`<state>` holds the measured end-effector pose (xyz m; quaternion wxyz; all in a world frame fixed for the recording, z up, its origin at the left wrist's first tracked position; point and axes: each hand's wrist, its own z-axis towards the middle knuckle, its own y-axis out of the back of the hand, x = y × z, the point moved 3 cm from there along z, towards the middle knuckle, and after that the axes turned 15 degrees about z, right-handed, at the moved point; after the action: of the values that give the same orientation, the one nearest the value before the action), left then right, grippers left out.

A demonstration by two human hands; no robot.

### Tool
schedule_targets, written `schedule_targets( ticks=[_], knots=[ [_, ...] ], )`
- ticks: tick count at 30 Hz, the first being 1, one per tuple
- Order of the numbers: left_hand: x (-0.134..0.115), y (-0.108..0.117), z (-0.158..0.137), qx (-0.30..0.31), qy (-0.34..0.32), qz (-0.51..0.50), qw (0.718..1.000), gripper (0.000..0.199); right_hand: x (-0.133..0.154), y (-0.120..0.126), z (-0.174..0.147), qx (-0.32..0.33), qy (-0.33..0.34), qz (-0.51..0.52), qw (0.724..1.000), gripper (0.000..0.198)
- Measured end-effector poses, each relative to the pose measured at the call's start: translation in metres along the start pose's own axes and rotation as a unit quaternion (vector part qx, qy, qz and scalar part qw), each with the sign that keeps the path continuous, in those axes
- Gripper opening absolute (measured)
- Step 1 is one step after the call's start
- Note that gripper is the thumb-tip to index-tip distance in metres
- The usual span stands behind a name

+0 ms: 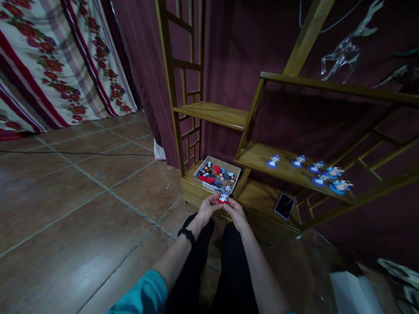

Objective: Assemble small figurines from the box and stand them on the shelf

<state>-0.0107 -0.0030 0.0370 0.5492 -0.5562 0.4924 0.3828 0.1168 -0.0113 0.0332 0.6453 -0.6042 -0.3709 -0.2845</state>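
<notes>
Between both hands I hold a small figurine (pixel 223 197) with a white and blue body on a red base. My left hand (pixel 208 208) grips it from the left, and my right hand (pixel 235 210) pinches it from the right. Just beyond them, a shallow cardboard box (pixel 200 178) on the low shelf holds several small figurines with red, blue and dark bases. On the raised shelf to the right stand several figurines (pixel 273 161) with purple or blue bases, some crowded together near its right end.
A phone (pixel 284 206) lies on the lower shelf at right. Wooden shelf boards (pixel 212 112) and posts rise around the box. A glass deer (pixel 347 50) stands on the top right shelf. A black cable (pixel 81 153) crosses the tiled floor. A floral curtain (pixel 55 65) hangs at left.
</notes>
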Motion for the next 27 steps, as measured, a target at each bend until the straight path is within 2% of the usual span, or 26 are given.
schedule_targets(
  ticks=[8, 18, 27],
  knots=[
    [-0.0019, 0.0009, -0.0025, 0.036, 0.026, -0.012, 0.999, 0.051, 0.0024, -0.0026, -0.0030, 0.022, -0.019, 0.020, 0.999, 0.040],
    [-0.0041, 0.0013, -0.0042, 0.033, 0.015, -0.043, 0.998, 0.047, 0.0085, -0.0094, -0.0073, 0.018, -0.043, 0.046, 0.998, 0.037],
    [-0.0021, 0.0020, -0.0028, 0.033, 0.028, -0.080, 0.996, 0.041, 0.0068, -0.0082, -0.0045, 0.006, -0.034, 0.039, 0.999, 0.034]
  ],
)
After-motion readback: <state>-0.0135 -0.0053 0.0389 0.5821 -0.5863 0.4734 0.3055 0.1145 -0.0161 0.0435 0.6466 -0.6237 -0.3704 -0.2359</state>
